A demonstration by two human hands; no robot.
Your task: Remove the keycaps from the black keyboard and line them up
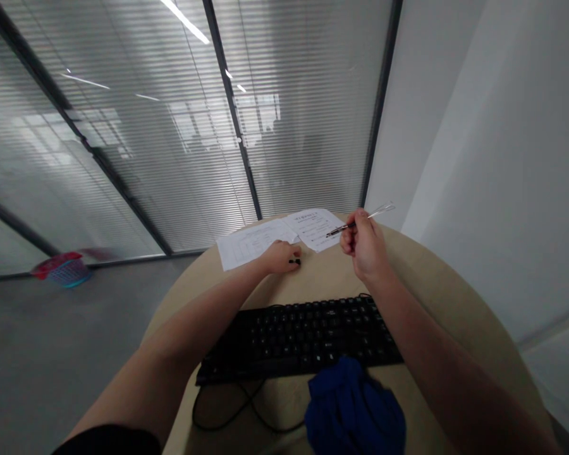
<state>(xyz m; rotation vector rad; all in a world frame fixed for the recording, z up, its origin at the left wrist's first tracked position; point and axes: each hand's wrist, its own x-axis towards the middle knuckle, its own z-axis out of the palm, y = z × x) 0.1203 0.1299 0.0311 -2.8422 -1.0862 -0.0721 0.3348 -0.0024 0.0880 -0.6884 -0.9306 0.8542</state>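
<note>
My right hand (367, 248) is closed around a clear-barrelled pen (380, 210). Its dark tip points left, just over the right printed sheet (315, 227). Lower and to the left, my left hand (279, 256) rests at the near edge of the papers with its fingers curled. A small black piece that looks like a pen cap (294, 261) shows at those fingers. Beside that hand lies the left printed sheet (241, 247), partly covered by the hand and touching or overlapping the other sheet.
A black keyboard (308, 335) lies across the round wooden table (332, 278) beneath my forearms. Nearer me are its looped cable (225, 424) and a crumpled blue cloth (355, 411). A red-and-blue basket (69, 270) stands on the floor at left. Glass panels with blinds (308, 145) and a white wall (497, 158) border the table.
</note>
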